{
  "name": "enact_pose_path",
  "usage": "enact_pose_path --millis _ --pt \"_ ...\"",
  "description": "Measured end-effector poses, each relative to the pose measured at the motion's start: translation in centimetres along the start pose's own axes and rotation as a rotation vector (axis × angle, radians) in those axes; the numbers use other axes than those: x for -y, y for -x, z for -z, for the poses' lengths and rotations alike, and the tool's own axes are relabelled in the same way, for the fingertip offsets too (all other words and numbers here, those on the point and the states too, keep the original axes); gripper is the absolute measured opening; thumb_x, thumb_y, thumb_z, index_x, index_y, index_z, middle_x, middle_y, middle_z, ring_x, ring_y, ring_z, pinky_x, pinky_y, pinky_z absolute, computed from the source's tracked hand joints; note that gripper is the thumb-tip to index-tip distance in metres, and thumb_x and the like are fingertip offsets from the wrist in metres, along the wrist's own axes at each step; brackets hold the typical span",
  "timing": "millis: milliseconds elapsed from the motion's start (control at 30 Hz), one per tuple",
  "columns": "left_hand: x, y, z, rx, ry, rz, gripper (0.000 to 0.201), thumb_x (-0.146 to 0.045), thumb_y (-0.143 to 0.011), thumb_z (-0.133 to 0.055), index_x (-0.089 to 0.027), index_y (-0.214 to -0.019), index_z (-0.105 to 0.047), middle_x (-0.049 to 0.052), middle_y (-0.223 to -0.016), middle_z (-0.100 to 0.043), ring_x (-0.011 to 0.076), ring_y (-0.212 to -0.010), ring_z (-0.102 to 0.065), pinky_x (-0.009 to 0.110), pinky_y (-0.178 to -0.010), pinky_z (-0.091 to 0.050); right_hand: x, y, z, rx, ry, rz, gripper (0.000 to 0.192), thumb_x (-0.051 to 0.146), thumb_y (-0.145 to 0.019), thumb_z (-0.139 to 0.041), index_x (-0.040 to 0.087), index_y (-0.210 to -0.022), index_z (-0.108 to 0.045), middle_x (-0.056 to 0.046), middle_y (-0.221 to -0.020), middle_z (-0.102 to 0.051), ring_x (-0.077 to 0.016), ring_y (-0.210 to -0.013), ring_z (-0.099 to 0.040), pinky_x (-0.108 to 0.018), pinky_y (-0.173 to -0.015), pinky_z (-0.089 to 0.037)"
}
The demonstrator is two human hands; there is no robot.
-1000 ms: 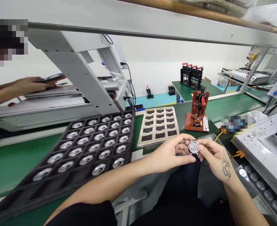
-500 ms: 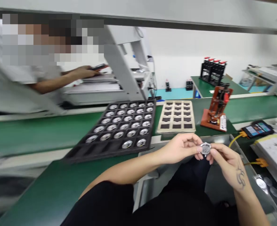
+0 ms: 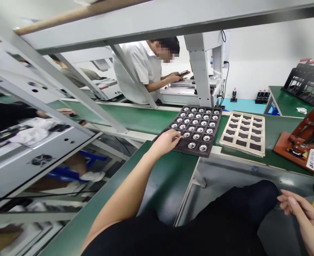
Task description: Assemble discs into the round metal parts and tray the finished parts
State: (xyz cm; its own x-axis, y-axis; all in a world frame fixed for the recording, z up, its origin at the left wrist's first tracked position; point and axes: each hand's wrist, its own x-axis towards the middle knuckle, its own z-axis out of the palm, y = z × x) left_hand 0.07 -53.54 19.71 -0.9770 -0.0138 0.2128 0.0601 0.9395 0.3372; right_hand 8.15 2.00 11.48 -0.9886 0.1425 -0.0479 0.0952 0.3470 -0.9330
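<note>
A factory assembly line: green conveyor belts, trays of metal parts, workers at machines

A long green-surfaced bench runs across the room, with grey metal edging and slanted white metal frame struts rising to a white overhead beam. Behind it stands a plain white wall under even, bright indoor light. A second green-topped bench stands at the far right, carrying a black slotted rack with red handles. Between the two, a strip of teal floor shows. A person in a white short-sleeved shirt sits beyond the near bench at a white machine with a square upright column.
</note>
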Motion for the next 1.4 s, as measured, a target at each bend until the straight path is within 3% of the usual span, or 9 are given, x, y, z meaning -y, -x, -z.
enact_pose_path --millis 167,367,567,667,767,900,1033,1200,1400 --pt "1.7 1.4 -1.6 0.1 -0.022 0.059 0.02 -0.031 -0.088 -0.059 -0.019 -0.084 -0.076 0.01 -0.102 -0.079 0.0262 -0.098 -0.072 0.034 -0.096 -0.054 -1.5 -0.2 -0.7 0.014 -0.055 -0.023 0.048 0.066 -0.087 -0.076 0.027 -0.112 -0.086 -0.011 -0.099 -0.084 -0.0307 -0.08 -0.079 -0.038 -0.07 -0.068" --pt "-0.1 -1.6 -0.8 0.168 -0.013 0.01 0.024 -0.04 -0.084 -0.066 -0.022 -0.071 -0.073 0.008 -0.073 -0.075 0.0289 -0.084 -0.072 0.033 -0.085 -0.055 -2.7 2.1 -0.1 -0.037 -0.099 -0.028 0.047 0.065 -0.088 -0.077 0.024 -0.109 -0.087 -0.011 -0.095 -0.083 -0.0281 -0.077 -0.075 -0.037 -0.069 -0.066" --pt "-10.8 -7.4 -6.9 0.154 0.127 -0.39 0.035 -0.036 -0.105 -0.048 -0.018 -0.111 -0.078 0.015 -0.121 -0.077 0.0306 -0.12 -0.068 0.042 -0.112 -0.048 -1.7 3.4 0.0 -0.095 -0.153 -0.017 0.046 0.065 -0.088 -0.077 0.023 -0.104 -0.088 -0.011 -0.086 -0.082 -0.0259 -0.071 -0.073 -0.035 -0.065 -0.064" --pt "-16.4 -9.2 -11.5 0.238 0.179 -0.588 0.025 -0.034 -0.103 -0.058 -0.019 -0.111 -0.076 0.014 -0.119 -0.076 0.0298 -0.119 -0.066 0.042 -0.109 -0.049 -1.9 4.2 0.3 -0.1 -0.148 -0.022 0.045 0.064 -0.092 -0.074 0.024 -0.109 -0.086 -0.011 -0.093 -0.082 -0.0257 -0.076 -0.074 -0.035 -0.07 -0.064" --pt "-18.7 -10.5 -13.4 0.304 0.179 -0.661 0.013 -0.029 -0.097 -0.067 -0.018 -0.095 -0.074 0.013 -0.106 -0.076 0.0298 -0.106 -0.065 0.043 -0.101 -0.05 -3.0 5.9 1.1 -0.141 -0.131 -0.083 0.047 0.065 -0.094 -0.071 0.025 -0.115 -0.084 -0.01 -0.099 -0.083 -0.0261 -0.082 -0.074 -0.036 -0.075 -0.064" --pt "-18.5 -13.1 -11.2 0.335 0.223 -0.7 0.022 -0.038 -0.101 -0.062 -0.02 -0.092 -0.071 0.009 -0.097 -0.075 0.0275 -0.099 -0.063 0.042 -0.097 -0.05 -4.4 8.1 2.2 -0.18 -0.117 -0.187 0.056 0.071 -0.091 -0.072 0.023 -0.117 -0.084 -0.011 -0.099 -0.082 -0.0265 -0.084 -0.074 -0.036 -0.079 -0.064" --pt "-19.6 -14.9 -6.6 0.077 0.31 -0.667 0.026 -0.042 -0.103 -0.059 -0.02 -0.09 -0.066 0.008 -0.095 -0.071 0.0284 -0.098 -0.062 0.042 -0.092 -0.05 -4.3 8.4 2.5 -0.194 -0.127 -0.194 0.058 0.072 -0.091 -0.072 0.022 -0.119 -0.083 -0.012 -0.101 -0.082 -0.0261 -0.086 -0.073 -0.035 -0.079 -0.063" --pt "-23.5 -10.6 -4.0 -0.217 0.346 -0.966 0.016 -0.024 -0.105 -0.062 -0.021 -0.089 -0.06 0.003 -0.086 -0.068 0.0217 -0.084 -0.064 0.036 -0.083 -0.051 -0.8 8.2 1.8 -0.213 -0.231 -0.048 0.05 0.066 -0.102 -0.062 0.022 -0.111 -0.084 -0.012 -0.095 -0.081 -0.0252 -0.084 -0.072 -0.037 -0.077 -0.06" --pt "-26.5 -2.7 -9.4 -0.282 0.296 -1.482 0.03 -0.013 -0.106 -0.052 -0.024 -0.124 -0.073 0.006 -0.099 -0.081 0.026 -0.097 -0.071 0.043 -0.097 -0.048 5.5 9.5 1.0 -0.326 -0.566 0.301 0.068 0.075 -0.101 -0.058 0.026 -0.146 -0.066 -0.014 -0.122 -0.081 -0.0287 -0.099 -0.077 -0.042 -0.084 -0.06"
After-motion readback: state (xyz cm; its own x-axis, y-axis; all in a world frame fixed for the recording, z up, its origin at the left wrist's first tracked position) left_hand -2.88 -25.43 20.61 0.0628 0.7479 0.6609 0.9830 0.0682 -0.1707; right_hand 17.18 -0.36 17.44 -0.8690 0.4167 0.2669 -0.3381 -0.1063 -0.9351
